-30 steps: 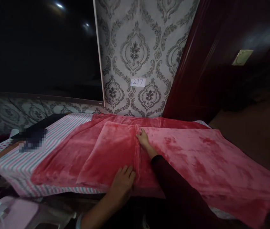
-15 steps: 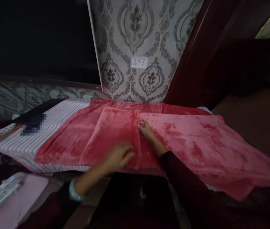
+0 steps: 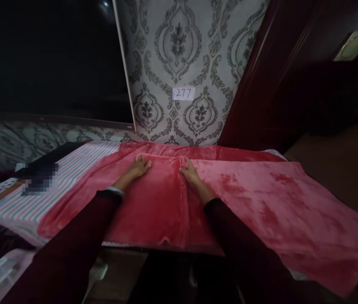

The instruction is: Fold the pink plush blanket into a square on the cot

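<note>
Below the damask-patterned wallpaper (image 3: 179,50), a red plush blanket (image 3: 245,198) lies spread along a desk, over a cloth with pink, blue and white stripes (image 3: 71,169) that shows at its left end. Near the middle, a folded section (image 3: 156,198) of the same plush rests on top of the blanket, its hemmed edge (image 3: 184,207) running from the far side down to the near side.

The left hand (image 3: 141,167) touches the far left corner of this section, palm down, fingers slightly apart; whether any fabric is gripped there, I cannot tell. A pale bracelet (image 3: 115,191) circles that wrist, just beyond a dark sleeve. The right hand (image 3: 189,172) is at the far end of the hemmed edge, thumb and forefinger a little apart against the hem; I cannot tell whether they pinch it.

Right of the folded section, the blanket lies flat with darker patches in its pile, and its near right corner hangs low. Behind, a large dark television (image 3: 49,63) stands at the left, a paper label (image 3: 183,93) reading 277 is on the wallpaper, and a glossy dark red panel (image 3: 251,84) rises at the right.
</note>
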A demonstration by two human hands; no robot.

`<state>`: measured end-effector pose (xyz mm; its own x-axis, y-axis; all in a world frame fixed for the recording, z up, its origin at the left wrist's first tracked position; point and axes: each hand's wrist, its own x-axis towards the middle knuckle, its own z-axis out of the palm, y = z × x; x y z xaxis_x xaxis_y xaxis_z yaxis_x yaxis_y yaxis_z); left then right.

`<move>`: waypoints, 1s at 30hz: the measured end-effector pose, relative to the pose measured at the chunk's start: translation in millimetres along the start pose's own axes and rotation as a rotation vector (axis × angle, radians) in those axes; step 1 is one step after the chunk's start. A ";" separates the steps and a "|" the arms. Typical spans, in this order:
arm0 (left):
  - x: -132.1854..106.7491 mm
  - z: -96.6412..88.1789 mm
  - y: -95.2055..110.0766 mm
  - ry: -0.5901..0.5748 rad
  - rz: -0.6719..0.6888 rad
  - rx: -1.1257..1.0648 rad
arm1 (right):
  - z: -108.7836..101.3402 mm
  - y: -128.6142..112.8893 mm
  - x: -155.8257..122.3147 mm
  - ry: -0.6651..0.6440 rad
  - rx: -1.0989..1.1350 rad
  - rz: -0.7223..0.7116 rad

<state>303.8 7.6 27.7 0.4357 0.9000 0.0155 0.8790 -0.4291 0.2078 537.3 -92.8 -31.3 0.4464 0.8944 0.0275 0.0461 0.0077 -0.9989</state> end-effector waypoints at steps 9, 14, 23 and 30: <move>24.6 30.7 1.9 0.030 -0.160 0.037 | -3.3 19.1 10.3 0.134 -0.207 -0.075; 29.4 35.1 -5.1 0.094 -0.178 -0.022 | -1.2 9.7 24.9 0.142 -0.321 -0.029; 69.5 18.1 -19.5 0.087 -0.317 -0.132 | 8.7 11.7 45.6 0.212 -0.376 -0.110; 64.2 33.3 -16.6 0.179 -0.307 -0.168 | 5.7 8.8 42.3 0.242 -0.294 0.000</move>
<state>323.6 70.0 -7.3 0.1041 0.9900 0.0948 0.9128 -0.1329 0.3862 551.6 -52.4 -39.2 0.6429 0.7626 0.0712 0.2850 -0.1519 -0.9464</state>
